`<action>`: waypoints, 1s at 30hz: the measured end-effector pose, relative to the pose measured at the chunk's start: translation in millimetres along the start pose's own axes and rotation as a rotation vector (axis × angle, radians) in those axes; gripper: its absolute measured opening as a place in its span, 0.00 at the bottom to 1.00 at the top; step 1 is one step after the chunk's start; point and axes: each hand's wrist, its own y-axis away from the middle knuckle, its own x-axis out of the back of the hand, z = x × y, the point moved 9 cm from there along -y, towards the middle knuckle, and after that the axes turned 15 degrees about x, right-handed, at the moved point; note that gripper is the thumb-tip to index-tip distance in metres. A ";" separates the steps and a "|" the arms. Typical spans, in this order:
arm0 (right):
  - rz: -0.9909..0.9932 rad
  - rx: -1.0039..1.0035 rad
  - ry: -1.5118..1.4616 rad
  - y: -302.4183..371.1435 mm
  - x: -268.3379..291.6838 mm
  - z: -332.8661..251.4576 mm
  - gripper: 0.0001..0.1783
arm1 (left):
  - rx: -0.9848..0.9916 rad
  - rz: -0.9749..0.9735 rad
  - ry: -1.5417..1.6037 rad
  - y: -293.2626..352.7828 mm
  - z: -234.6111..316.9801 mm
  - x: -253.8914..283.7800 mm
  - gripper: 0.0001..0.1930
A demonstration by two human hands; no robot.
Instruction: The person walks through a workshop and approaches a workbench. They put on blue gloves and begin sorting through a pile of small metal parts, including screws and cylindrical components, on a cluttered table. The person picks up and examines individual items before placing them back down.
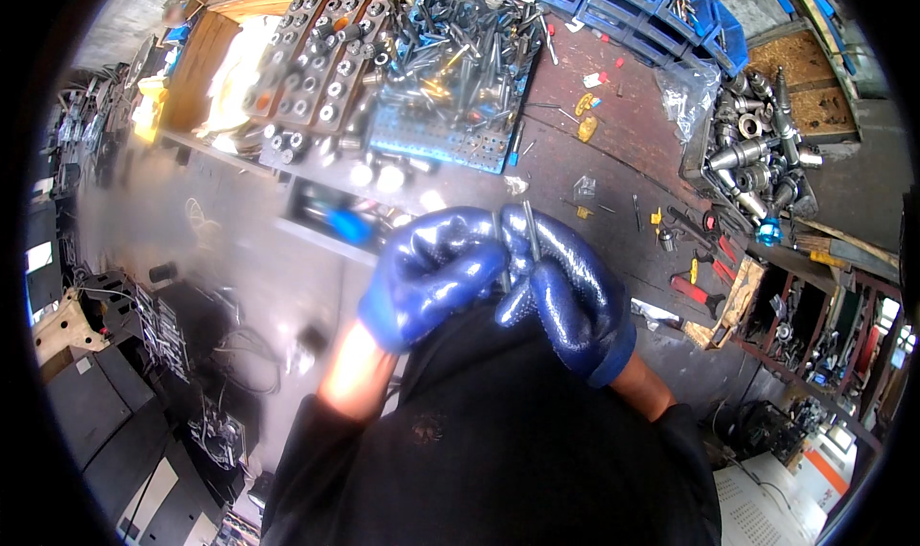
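Observation:
Both my hands wear shiny dark-blue coated gloves and meet close together in front of my chest, over the near edge of the bench. My left hand (431, 273) is closed, with its fingers curled round a thin dark metal rod (499, 249) that stands nearly upright. Beside it, my right hand (580, 292) pinches a second slim metal rod (530, 228) between thumb and fingers, its upper end sticking out. The two rods are a small gap apart. Their lower parts are partly hidden by the gloves, and their tips are too small to make out.
Ahead lies a blue perforated tray (436, 141) heaped with drill bits and cutters. Racks of tool holders (335, 91) stand left of it. Blue bins (661, 19) line the back. Red-handled tools (695, 287) and a crate of metal holders (757, 158) lie right; an open drawer (331, 222) juts out left.

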 end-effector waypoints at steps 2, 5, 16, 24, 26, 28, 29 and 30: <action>-0.001 0.029 0.070 -3.6 0.7 -7.0 0.35 | -0.065 0.092 -0.105 0.1 -9.0 13.1 0.19; 0.013 0.014 0.046 -0.5 -0.6 -2.1 0.35 | -0.290 0.402 -0.486 13.4 -1.8 25.7 0.19; 0.015 0.025 0.037 3.7 -0.3 5.3 0.34 | -0.184 0.301 -0.610 8.7 -10.1 28.4 0.28; -0.034 0.047 0.096 -12.0 1.4 -12.2 0.31 | -0.009 0.063 0.245 -8.7 -80.7 59.6 0.24; -0.035 0.050 0.085 -11.8 1.3 -12.3 0.31 | -0.007 0.098 0.217 -6.5 -77.8 60.5 0.25; -0.023 0.031 0.027 -7.3 0.2 -5.7 0.32 | -0.042 0.085 0.195 -4.1 -68.3 57.5 0.25; -0.012 0.010 -0.019 -3.3 -2.0 0.7 0.32 | -0.079 0.051 0.188 -2.9 -61.5 54.1 0.25; -0.007 -0.002 -0.040 -2.2 -2.6 2.8 0.32 | -0.152 -0.037 0.187 -2.0 -50.4 47.1 0.25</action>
